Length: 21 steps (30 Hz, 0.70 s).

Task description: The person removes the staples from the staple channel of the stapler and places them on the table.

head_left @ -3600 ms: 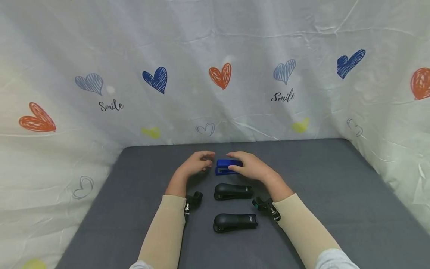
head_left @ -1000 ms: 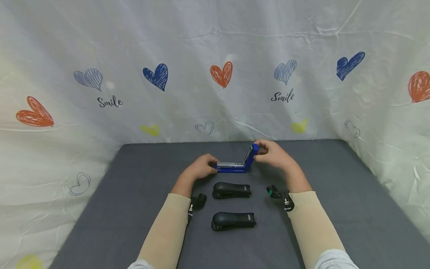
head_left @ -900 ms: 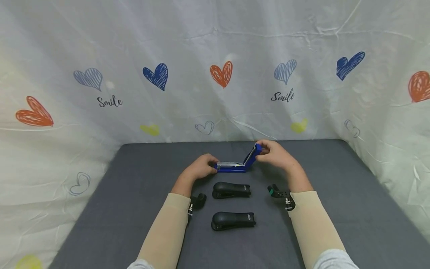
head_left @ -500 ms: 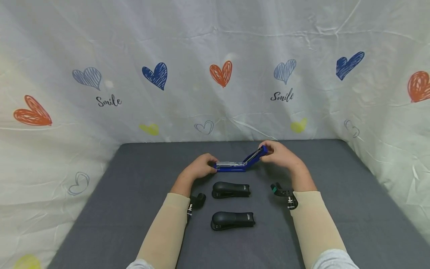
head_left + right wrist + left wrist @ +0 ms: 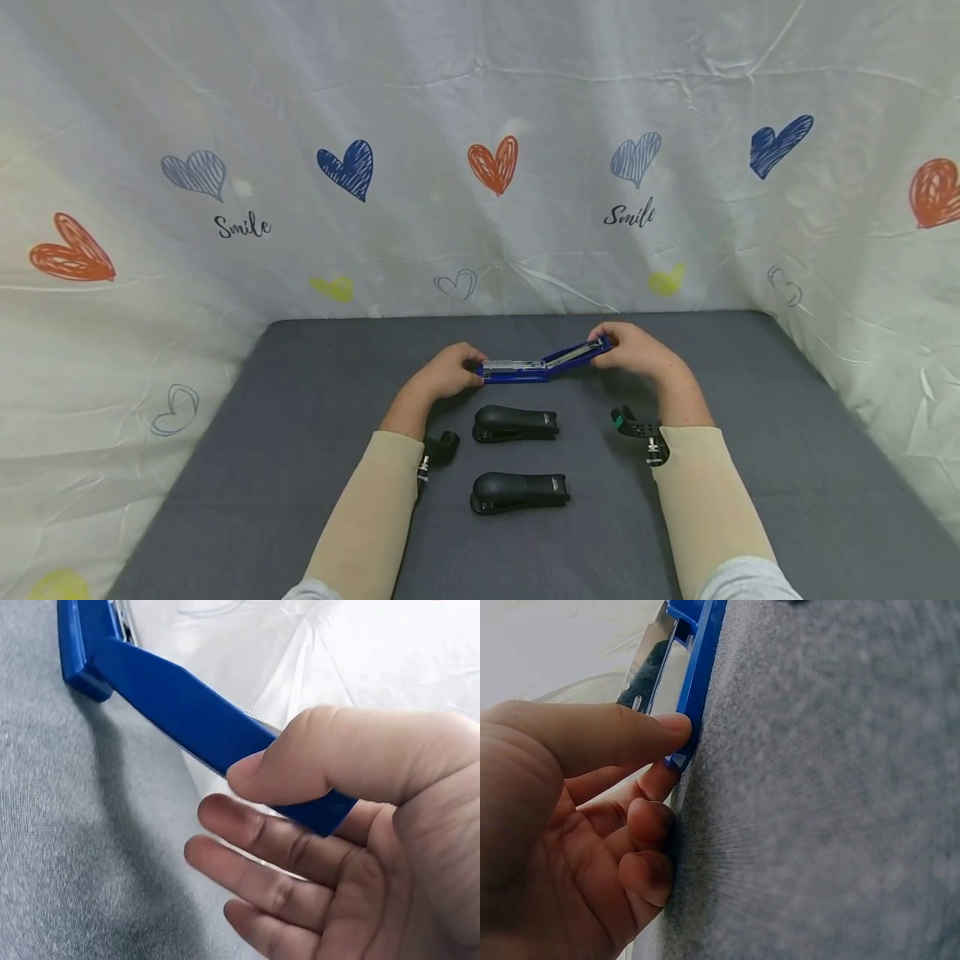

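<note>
Blue stapler (image 5: 536, 366) at the far middle of a grey table (image 5: 750, 433), opened out almost flat, base lying on the cloth and top arm swung off to the right at a shallow upward tilt. Left hand (image 5: 448, 377) at the stapler's left end, fingers curled, thumb (image 5: 607, 735) and a fingertip pinching the blue base, knuckles resting on the table. Right hand (image 5: 637, 350) at the stapler's right end, thumb (image 5: 322, 761) on the upper face of the lifted top arm and one finger beneath it, pinching it; remaining fingers loosely spread below, touching nothing. Both forearms in beige sleeves (image 5: 367, 517), reaching forward from the near edge, wrists angled inward toward the stapler. Nearer than the blue stapler, two black staplers lying closed in a row: first black stapler (image 5: 515, 424) just beside it, second black stapler (image 5: 519, 492) closer to the near edge. Beyond the stapler and to both sides, a white cloth backdrop (image 5: 480, 167) printed with hearts and the word Smile.
</note>
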Available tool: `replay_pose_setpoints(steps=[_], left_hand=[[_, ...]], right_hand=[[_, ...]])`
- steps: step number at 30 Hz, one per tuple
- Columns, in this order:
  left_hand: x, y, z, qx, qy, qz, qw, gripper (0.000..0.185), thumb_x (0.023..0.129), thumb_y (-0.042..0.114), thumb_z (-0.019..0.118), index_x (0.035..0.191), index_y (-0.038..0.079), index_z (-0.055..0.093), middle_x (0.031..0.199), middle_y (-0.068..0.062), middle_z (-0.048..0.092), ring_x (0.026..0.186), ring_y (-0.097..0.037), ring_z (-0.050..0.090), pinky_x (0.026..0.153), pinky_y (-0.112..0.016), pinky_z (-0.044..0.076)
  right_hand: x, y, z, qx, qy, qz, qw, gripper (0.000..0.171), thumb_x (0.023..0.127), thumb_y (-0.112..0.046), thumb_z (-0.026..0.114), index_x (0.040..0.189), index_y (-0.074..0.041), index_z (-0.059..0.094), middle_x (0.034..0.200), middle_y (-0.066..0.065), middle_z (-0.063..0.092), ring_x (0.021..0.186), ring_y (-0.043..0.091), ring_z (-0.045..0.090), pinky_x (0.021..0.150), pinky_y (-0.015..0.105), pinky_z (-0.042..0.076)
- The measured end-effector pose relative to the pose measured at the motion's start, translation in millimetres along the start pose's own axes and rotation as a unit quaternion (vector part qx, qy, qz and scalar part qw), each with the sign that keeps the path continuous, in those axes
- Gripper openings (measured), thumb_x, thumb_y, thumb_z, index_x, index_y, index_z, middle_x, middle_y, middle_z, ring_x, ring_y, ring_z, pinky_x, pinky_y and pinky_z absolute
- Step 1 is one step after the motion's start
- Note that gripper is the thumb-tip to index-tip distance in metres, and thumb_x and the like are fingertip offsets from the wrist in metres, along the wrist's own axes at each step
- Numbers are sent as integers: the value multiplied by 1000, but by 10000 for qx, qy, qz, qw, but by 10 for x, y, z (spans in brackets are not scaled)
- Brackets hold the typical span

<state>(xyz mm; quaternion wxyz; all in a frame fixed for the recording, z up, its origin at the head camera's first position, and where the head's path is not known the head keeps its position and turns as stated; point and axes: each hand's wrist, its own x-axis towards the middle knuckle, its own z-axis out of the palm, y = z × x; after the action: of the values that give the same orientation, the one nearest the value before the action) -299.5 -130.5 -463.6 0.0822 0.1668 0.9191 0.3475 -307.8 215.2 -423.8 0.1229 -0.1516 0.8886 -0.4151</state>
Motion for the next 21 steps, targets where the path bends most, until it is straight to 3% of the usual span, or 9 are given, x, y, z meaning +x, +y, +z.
replay_pose_setpoints(steps=[8,21], left_hand=[[-2,0,-1,-22,-23,-35,10000,32,92,5,74,123,1,72,123,-13,63,114,-29,58,103,-48,44],[2,-15,7,-7,9,-87,10000,32,92,6,74,124,2,72,125,-13,62,113,-28,58,104,-48,44]], right_hand=[[-11,16,1,-323,-106,262,9991,29,87,-6,75,113,3,64,91,7,62,79,22,50,71,37,40],[-19,-16,3,-570,-166,283,9978,30,88,-6,75,116,2,63,98,10,62,84,25,51,73,38,40]])
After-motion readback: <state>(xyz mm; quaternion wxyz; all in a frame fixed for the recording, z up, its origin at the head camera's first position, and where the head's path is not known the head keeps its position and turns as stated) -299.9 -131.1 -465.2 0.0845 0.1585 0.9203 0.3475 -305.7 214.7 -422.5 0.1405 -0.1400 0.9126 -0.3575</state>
